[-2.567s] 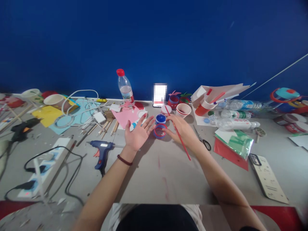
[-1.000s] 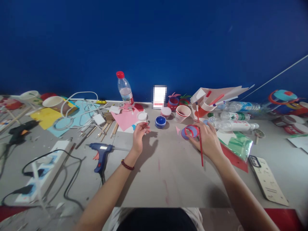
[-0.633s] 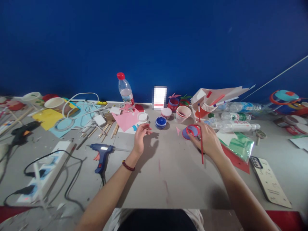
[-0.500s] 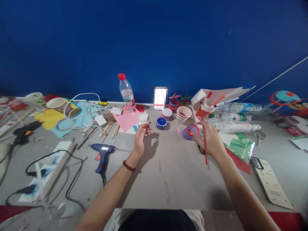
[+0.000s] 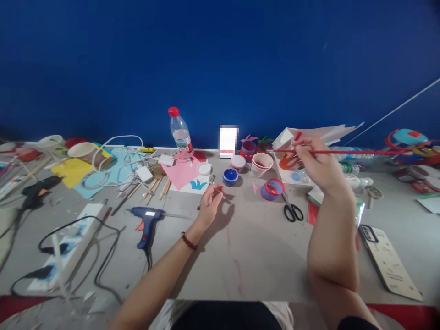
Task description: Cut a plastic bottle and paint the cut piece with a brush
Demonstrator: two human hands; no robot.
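Released the purple cup (image 5: 271, 194), freeing the right hand (image 5: 318, 166) to grip the paintbrush (image 5: 364, 151) alone; held left hand (image 5: 210, 204) half-curled, seemingly empty.

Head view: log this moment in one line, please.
right hand: gripping red brush, raised | left hand: loosely curled, near blue paint jar | purple-and-red cup: on table, beside scissors
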